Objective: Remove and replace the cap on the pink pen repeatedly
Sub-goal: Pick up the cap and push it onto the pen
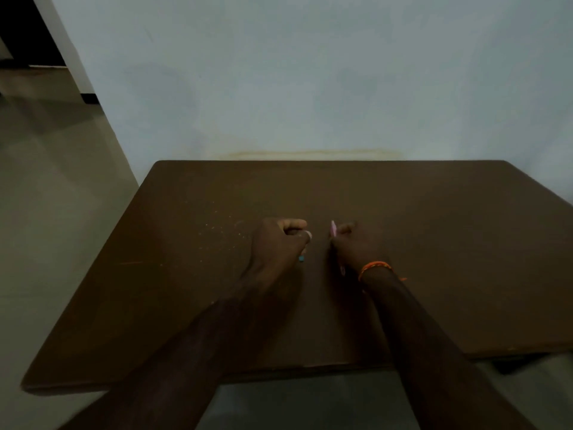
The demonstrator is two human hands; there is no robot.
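The pink pen [305, 247] is sitting in the left hand [279, 243], almost wholly hidden: only a pale pink bit is showing past the curled fingers at the top, and a small teal end [301, 258] is peeking out below the heel of the hand. The left hand is closing into a fist around the barrel, knuckles turned up, and appears to be resting low over the bench [434, 243].

The cap [333, 228] is off the pen and is being held in the right hand [356, 246], a short pink piece sticking up and slightly forward from between thumb and forefinger. The right hand is pinching tightly, the other fingers folding under; in this dim light it is probably the cap alone in that grip, though the lower part is lost in shadow. A narrow gap is separating the two hands, so cap and pen are lying apart, just beside each other.

An orange thread bracelet [375, 268] is circling the right wrist. Both forearms are reaching in over the near edge of the bench.

The brown bench top is stretching wide on every side of the hands, with a scatter of pale specks [217, 231] to the left of the left hand. Its far edge is meeting the pale wall [310, 88], its left edge is dropping to the floor [46, 181], and its right side is running out of view.
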